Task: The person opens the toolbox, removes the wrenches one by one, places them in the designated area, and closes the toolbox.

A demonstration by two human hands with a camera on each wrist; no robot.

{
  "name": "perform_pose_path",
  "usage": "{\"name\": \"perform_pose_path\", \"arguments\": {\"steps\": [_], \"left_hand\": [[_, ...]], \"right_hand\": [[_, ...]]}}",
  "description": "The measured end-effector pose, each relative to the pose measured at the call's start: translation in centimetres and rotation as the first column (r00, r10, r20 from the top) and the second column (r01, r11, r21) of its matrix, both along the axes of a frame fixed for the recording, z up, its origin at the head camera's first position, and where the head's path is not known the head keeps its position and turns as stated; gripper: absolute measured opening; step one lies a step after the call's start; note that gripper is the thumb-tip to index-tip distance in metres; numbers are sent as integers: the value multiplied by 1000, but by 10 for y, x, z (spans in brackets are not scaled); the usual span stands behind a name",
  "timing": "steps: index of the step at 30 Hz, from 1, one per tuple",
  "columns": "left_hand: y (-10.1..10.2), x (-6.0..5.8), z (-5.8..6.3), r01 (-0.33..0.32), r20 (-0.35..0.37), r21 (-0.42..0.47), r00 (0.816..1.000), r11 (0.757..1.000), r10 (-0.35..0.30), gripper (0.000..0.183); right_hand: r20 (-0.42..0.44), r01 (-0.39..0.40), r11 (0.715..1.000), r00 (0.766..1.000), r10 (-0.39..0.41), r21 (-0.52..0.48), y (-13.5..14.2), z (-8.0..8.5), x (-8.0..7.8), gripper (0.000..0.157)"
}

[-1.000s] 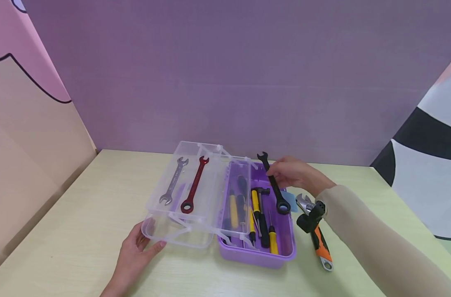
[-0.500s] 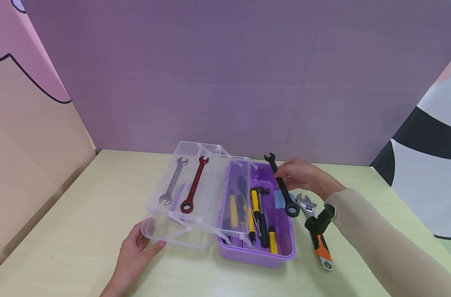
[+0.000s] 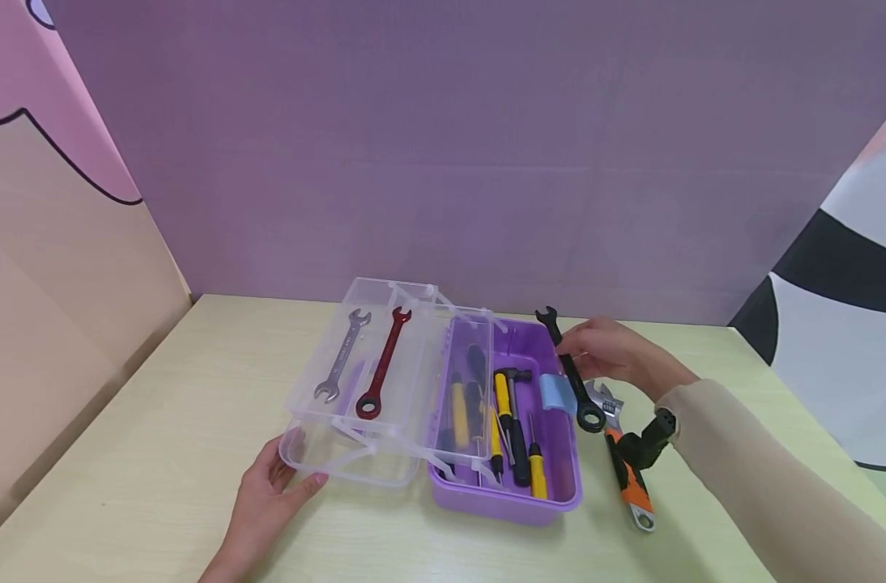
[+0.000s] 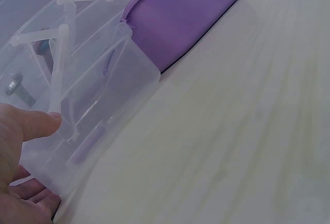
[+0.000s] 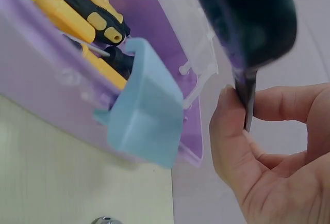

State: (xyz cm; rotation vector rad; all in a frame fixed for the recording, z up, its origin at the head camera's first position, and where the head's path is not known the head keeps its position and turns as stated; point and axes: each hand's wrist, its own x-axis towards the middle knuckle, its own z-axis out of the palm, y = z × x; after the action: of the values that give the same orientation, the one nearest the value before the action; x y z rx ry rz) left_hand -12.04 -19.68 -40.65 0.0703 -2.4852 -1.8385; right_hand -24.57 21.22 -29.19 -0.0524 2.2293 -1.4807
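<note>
At the corner of the clear plastic lid (image 3: 304,455), my left hand (image 3: 264,498) holds the edge, thumb on the near side and fingers behind it. My right hand (image 3: 625,356) pinches a black ratchet combination wrench (image 3: 570,374) by its shaft, above the right rim of the purple toolbox (image 3: 501,508). Close up in the right wrist view, the wrench's ring end (image 5: 252,22) is blurred. A silver wrench (image 3: 343,356) and a red ratchet wrench (image 3: 386,363) lie on the clear tray. Inside the box are a small hammer (image 3: 519,453) and a yellow screwdriver (image 3: 537,474).
An orange-handled adjustable wrench (image 3: 635,490) lies on the table right of the box. A light blue latch (image 3: 558,393) juts from the box's right side. More tools show dimly through the clear tray. A purple panel (image 3: 443,162) stands behind.
My right hand has carried the black wrench rightward and slightly nearer, from over the box to above its right rim. The left hand stays at the lid's corner.
</note>
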Motion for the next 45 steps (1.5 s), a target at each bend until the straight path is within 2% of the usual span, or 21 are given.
{"name": "perform_pose_path", "arguments": {"steps": [12,21,28,45], "left_hand": [[1,1,2,-9,12,-2,1000,1000,9,68],[1,1,2,-8,16,2,1000,1000,8,69],[0,0,0,-4,15,-8,1000,1000,4,70],[0,0,-1,1,-2,-12,1000,1000,-1,69]], "right_hand": [[-20,24,996,1000,-22,87,21,-9,1,38],[9,46,998,999,-46,47,35,-19,3,35],[21,58,997,998,-59,56,44,-24,3,36],[72,79,995,994,-83,55,66,-36,11,46]]}}
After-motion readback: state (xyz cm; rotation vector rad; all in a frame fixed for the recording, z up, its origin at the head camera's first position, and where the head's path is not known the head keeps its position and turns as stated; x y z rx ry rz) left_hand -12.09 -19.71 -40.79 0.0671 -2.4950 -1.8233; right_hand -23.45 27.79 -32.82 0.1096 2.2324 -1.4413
